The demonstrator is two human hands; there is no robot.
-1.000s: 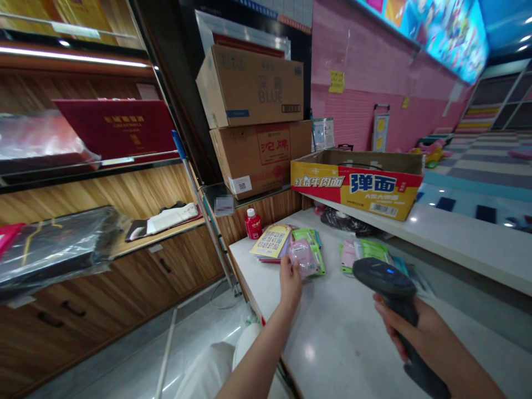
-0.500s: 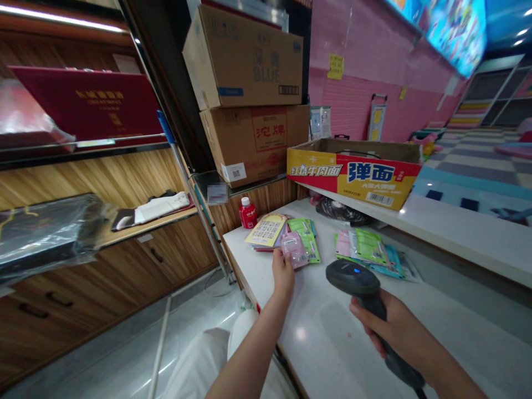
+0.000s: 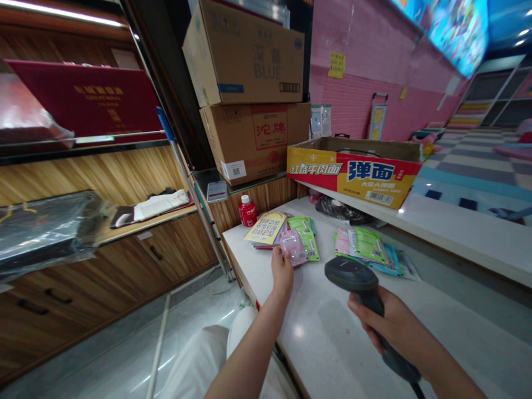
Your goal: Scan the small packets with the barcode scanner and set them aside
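Note:
Between the fingers of my left hand (image 3: 282, 270) is the near edge of a small pink packet (image 3: 293, 247), with a barcode label on its face. Under and behind it lie green packets (image 3: 307, 235); to its left is a stack of booklets with a yellow sheet (image 3: 266, 228) on top. My right hand (image 3: 394, 321) is wrapped around the handle of a black barcode scanner (image 3: 353, 275), whose head points left toward the pink packet, apart from it. Beyond the scanner, a second pile of green, pink and blue packets (image 3: 368, 246) rests on the white counter (image 3: 328, 343).
A red bottle (image 3: 247, 211) stands at the counter's back left corner. An open noodle carton (image 3: 353, 176) sits on the raised ledge at the right. Two stacked cardboard boxes (image 3: 260, 141) rise behind. A phone (image 3: 216, 191) lies on the glass shelf.
The blue light on the scanner's top is no longer lit. Both hands keep nearly the same position and hold the same things; the view has shifted slightly.

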